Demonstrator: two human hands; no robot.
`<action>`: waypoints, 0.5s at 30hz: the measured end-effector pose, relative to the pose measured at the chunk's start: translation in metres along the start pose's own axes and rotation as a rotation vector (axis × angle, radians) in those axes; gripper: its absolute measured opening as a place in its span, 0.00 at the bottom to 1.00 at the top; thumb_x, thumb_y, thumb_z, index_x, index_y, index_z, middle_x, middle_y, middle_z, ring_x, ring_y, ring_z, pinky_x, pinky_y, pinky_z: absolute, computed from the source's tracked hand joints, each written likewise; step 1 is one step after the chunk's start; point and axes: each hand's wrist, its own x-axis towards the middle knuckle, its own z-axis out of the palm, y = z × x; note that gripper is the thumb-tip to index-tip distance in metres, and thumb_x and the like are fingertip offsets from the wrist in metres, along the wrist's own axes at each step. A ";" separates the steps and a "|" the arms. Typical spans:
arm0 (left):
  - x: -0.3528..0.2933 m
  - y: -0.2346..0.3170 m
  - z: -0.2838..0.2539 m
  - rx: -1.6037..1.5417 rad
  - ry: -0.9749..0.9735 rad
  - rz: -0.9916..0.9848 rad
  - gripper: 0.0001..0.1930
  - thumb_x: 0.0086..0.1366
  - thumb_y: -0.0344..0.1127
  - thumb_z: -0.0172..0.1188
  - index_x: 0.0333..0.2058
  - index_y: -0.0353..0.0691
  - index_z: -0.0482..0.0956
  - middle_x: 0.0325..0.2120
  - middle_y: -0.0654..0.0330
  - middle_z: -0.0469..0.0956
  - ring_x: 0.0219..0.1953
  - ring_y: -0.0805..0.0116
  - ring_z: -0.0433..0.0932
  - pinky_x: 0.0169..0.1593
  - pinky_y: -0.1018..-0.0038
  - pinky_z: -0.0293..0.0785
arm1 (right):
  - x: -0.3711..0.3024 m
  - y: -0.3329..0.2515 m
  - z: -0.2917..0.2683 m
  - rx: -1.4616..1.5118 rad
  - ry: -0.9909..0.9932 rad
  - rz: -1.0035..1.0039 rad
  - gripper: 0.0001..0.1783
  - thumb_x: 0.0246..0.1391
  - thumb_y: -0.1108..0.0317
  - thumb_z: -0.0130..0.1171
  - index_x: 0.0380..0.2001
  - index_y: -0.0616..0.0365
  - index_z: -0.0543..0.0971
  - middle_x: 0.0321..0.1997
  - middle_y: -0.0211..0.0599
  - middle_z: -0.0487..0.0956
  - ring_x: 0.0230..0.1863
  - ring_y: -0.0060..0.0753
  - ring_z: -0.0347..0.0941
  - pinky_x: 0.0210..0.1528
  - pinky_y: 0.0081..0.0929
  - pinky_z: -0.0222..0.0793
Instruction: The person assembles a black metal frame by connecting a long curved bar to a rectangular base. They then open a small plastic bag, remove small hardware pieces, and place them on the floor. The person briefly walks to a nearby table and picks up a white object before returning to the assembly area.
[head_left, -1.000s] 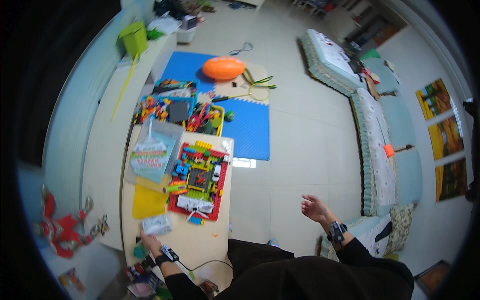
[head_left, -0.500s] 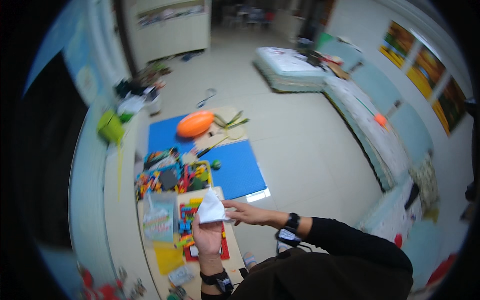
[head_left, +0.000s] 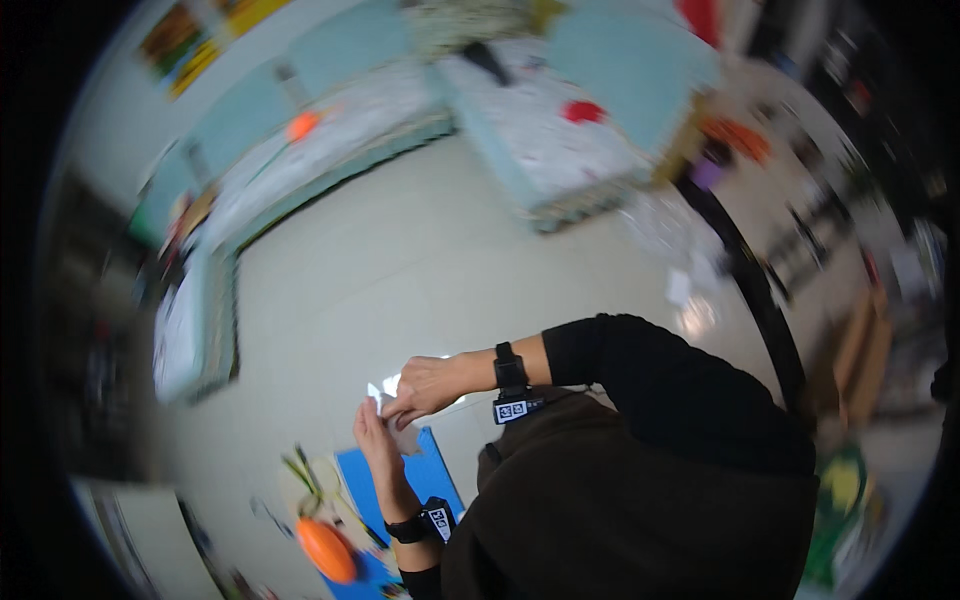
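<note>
A small white folded piece of paper (head_left: 404, 438) is between my hands, its pointed tip rising above my fingers. My left hand (head_left: 376, 440) pinches it from the left side. Over its right side, my right hand (head_left: 428, 387) is curled with the fingertips closed on it. Much of the paper is hidden behind the fingers, and its folds are blurred. Both wrists wear black bands. The hands hang in the air above the tiled floor, just beyond a blue foam mat (head_left: 432, 470).
An orange ball-shaped toy (head_left: 326, 550) rests on the mat at lower left. A light-blue L-shaped sofa (head_left: 330, 135) runs along the far side, with an orange ball (head_left: 302, 126) and a red item (head_left: 584, 111) on it. Clear plastic wrapping (head_left: 668, 228) lies at right.
The view has swung right, away from the toy table toward the sofa. My right hand has moved from beside the white paper to close over it; the left still holds it.
</note>
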 end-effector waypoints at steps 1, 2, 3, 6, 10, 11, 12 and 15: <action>0.019 -0.005 0.024 -0.021 -0.016 -0.041 0.15 0.68 0.42 0.48 0.38 0.34 0.72 0.32 0.59 0.75 0.33 0.72 0.73 0.35 0.76 0.71 | -0.023 0.004 -0.006 0.039 0.087 0.131 0.14 0.55 0.51 0.52 0.32 0.48 0.70 0.14 0.39 0.71 0.18 0.47 0.71 0.20 0.40 0.63; 0.039 -0.010 0.049 -0.062 -0.082 -0.036 0.15 0.68 0.42 0.48 0.38 0.34 0.72 0.32 0.59 0.75 0.34 0.71 0.74 0.36 0.75 0.71 | -0.045 0.007 -0.012 0.061 0.099 0.291 0.13 0.55 0.51 0.52 0.32 0.48 0.70 0.13 0.39 0.71 0.19 0.47 0.71 0.21 0.40 0.64; 0.055 -0.015 0.070 -0.110 -0.117 -0.177 0.15 0.68 0.42 0.46 0.40 0.34 0.72 0.34 0.57 0.75 0.36 0.68 0.75 0.37 0.73 0.73 | -0.061 0.007 -0.013 0.081 0.160 0.428 0.13 0.55 0.52 0.52 0.32 0.48 0.70 0.13 0.39 0.71 0.19 0.47 0.72 0.21 0.40 0.64; 0.079 -0.049 0.141 -0.030 -0.491 -0.348 0.16 0.69 0.42 0.43 0.41 0.34 0.71 0.34 0.57 0.75 0.37 0.67 0.75 0.39 0.73 0.74 | -0.128 -0.003 -0.006 0.030 0.371 0.785 0.09 0.55 0.57 0.50 0.30 0.49 0.72 0.18 0.40 0.75 0.24 0.46 0.75 0.25 0.40 0.66; 0.058 -0.080 0.211 0.359 -0.964 -0.517 0.14 0.69 0.42 0.41 0.34 0.38 0.71 0.25 0.64 0.71 0.27 0.75 0.69 0.28 0.77 0.65 | -0.187 -0.056 0.030 0.012 0.680 1.205 0.08 0.52 0.63 0.50 0.29 0.53 0.75 0.25 0.42 0.78 0.30 0.46 0.76 0.30 0.43 0.68; 0.046 -0.092 0.242 0.377 -1.009 -0.540 0.14 0.69 0.42 0.41 0.33 0.38 0.71 0.24 0.64 0.71 0.26 0.76 0.69 0.27 0.77 0.65 | -0.206 -0.066 0.032 0.000 0.756 1.331 0.07 0.52 0.64 0.50 0.29 0.54 0.75 0.25 0.42 0.78 0.30 0.46 0.76 0.30 0.43 0.68; 0.039 -0.096 0.273 0.391 -1.038 -0.549 0.14 0.69 0.42 0.42 0.33 0.39 0.71 0.24 0.64 0.70 0.26 0.76 0.69 0.26 0.77 0.65 | -0.220 -0.067 0.027 0.008 0.823 1.447 0.07 0.51 0.65 0.51 0.28 0.55 0.75 0.26 0.43 0.79 0.31 0.46 0.76 0.31 0.44 0.68; -0.027 -0.115 0.327 0.458 -1.179 -0.355 0.14 0.69 0.41 0.42 0.32 0.38 0.70 0.21 0.63 0.70 0.20 0.75 0.68 0.22 0.77 0.64 | -0.263 -0.107 0.032 -0.131 1.190 1.636 0.05 0.44 0.69 0.54 0.27 0.56 0.76 0.26 0.42 0.79 0.30 0.50 0.76 0.30 0.42 0.70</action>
